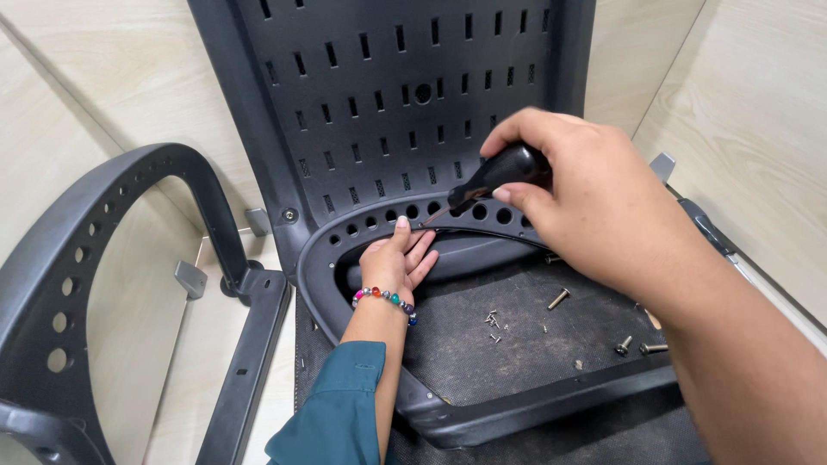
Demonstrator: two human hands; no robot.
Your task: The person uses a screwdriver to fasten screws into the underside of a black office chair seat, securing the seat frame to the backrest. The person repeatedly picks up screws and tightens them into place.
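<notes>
Pale wood-look flooring lies under a black chair (405,103); right hand (594,194) clenches a screwdriver (500,172), its tip hidden behind the open left hand (396,258).

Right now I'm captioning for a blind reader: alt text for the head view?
A right hand holds a black-handled screwdriver against a black chair frame, while the left hand presses the frame. Loose screws lie nearby.

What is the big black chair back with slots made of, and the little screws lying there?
The black slotted chair back looks like matte moulded plastic, with a fine grain. The small loose screws look like metal, shiny and silvery.
</notes>
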